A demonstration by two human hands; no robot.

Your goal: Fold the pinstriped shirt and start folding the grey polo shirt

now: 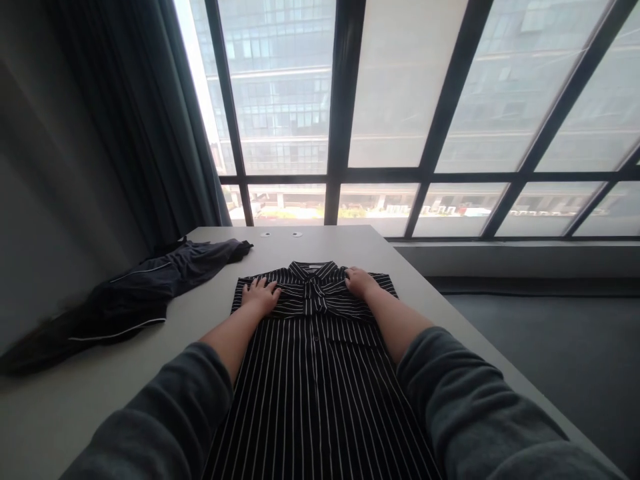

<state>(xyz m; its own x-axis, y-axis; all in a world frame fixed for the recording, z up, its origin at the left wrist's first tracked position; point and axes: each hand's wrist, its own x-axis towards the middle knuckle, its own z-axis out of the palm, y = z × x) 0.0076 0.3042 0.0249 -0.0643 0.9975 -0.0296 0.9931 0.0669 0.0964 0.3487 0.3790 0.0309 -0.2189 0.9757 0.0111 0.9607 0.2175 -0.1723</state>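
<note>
A black shirt with white stripes (pixel 310 393) lies spread on the table, buttoned front up, its collar at the far end. Both sleeves are crossed over the chest, and the cloth there is creased towards the button line. My left hand (pixel 261 297) rests flat on the upper left of the shirt, fingers spread. On the other side, my right hand (pixel 359 283) lies on the cloth just right of the collar, its fingers curled in against the fabric. The shirt's lower end runs out of view at the bottom.
A dark garment with white piping (pixel 135 287) lies crumpled along the left of the white table (pixel 440 347). Two small round fittings sit at the table's far edge. A dark curtain (pixel 135 120) hangs at left, and large framed windows stand beyond.
</note>
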